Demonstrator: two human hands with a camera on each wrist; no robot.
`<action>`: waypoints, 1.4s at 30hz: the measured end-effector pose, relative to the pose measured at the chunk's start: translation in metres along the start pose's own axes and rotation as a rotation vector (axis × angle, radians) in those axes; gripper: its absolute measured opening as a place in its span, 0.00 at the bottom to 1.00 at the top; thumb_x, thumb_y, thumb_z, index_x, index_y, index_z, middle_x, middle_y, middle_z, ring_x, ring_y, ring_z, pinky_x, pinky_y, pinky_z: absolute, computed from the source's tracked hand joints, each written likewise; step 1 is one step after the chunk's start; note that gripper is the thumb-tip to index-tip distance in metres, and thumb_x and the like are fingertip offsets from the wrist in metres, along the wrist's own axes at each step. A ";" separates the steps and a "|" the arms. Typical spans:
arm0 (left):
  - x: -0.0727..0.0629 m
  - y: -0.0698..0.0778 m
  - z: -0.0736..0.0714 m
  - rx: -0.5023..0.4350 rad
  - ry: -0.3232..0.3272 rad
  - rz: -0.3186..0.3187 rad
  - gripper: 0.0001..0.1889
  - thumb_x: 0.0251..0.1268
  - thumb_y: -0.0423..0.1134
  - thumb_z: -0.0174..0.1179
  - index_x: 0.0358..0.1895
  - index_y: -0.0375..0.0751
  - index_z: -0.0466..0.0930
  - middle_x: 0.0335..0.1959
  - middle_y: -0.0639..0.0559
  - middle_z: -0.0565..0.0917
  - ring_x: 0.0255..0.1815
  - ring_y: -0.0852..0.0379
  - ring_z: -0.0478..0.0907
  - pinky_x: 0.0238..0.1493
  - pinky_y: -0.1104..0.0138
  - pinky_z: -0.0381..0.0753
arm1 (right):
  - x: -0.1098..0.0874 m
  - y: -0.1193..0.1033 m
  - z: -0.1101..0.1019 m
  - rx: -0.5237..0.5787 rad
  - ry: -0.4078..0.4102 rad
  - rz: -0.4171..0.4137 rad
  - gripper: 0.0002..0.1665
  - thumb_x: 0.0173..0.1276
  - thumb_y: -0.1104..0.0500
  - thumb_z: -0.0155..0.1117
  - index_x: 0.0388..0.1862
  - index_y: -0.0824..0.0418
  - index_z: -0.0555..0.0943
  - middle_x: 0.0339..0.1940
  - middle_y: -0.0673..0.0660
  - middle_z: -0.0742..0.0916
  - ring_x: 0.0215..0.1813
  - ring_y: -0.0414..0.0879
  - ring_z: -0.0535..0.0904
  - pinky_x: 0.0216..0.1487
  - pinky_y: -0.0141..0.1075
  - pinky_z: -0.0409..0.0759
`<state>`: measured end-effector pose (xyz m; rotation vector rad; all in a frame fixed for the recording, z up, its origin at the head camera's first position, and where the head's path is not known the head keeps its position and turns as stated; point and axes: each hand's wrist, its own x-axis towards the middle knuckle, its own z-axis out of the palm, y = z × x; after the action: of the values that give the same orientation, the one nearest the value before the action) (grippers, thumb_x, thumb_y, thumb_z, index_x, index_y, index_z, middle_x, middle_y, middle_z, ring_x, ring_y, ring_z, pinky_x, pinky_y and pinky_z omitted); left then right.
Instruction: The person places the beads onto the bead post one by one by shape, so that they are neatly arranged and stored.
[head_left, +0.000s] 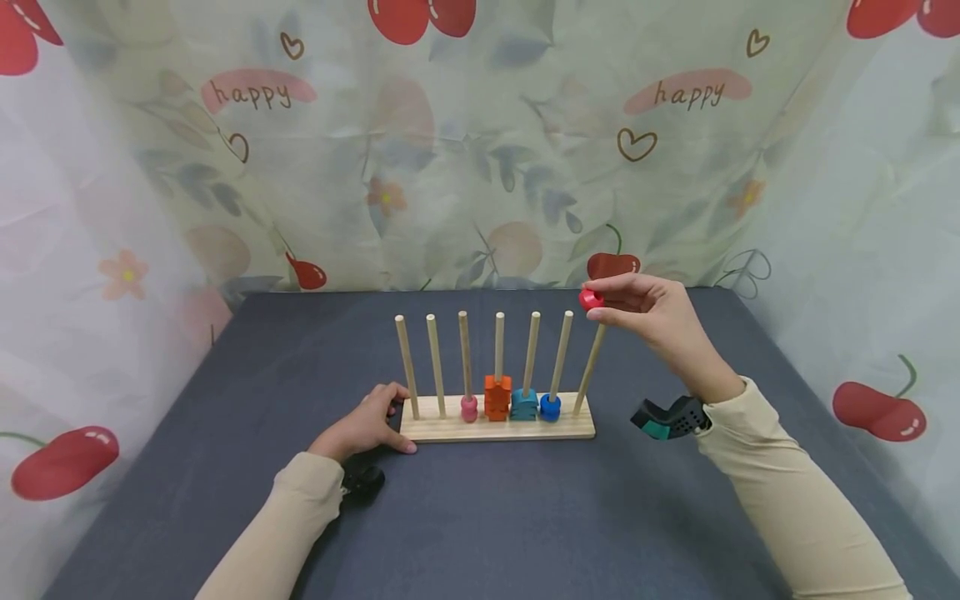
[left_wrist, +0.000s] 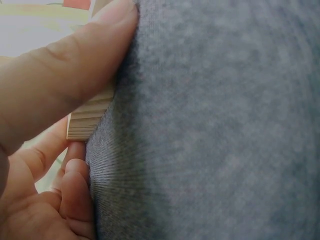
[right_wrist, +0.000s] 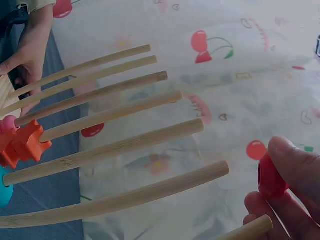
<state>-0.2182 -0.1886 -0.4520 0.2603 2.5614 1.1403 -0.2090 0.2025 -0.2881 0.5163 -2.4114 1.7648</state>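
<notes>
A wooden peg stand (head_left: 495,431) with a row of several upright pegs sits on the table. My left hand (head_left: 367,425) grips its left end, thumb along the front edge and fingers behind; the left wrist view shows the wooden end (left_wrist: 87,122) between them. Between thumb and fingertips, my right hand (head_left: 654,315) pinches a red bead (head_left: 591,300). The bead is at the top of the rightmost peg (head_left: 589,372) in the head view; in the right wrist view the red bead (right_wrist: 270,177) is just apart from the peg's tip (right_wrist: 257,227).
Threaded low on the middle pegs are pink beads (head_left: 468,408), orange star-like pieces (head_left: 497,398), teal pieces (head_left: 524,406) and blue beads (head_left: 550,407). The two leftmost pegs are bare. A patterned cloth (head_left: 480,167) hangs behind the dark table (head_left: 510,517).
</notes>
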 end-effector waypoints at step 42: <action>0.001 -0.001 0.001 -0.008 0.006 -0.002 0.40 0.38 0.37 0.80 0.58 0.35 0.68 0.53 0.39 0.68 0.55 0.44 0.64 0.57 0.50 0.65 | 0.016 0.056 0.018 -0.048 -0.271 0.152 0.21 0.57 0.56 0.75 0.48 0.64 0.83 0.42 0.53 0.88 0.43 0.45 0.84 0.49 0.37 0.79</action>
<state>-0.2190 -0.1886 -0.4537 0.2528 2.5612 1.1513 -0.2407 0.1972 -0.3394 0.6184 -2.7355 1.7913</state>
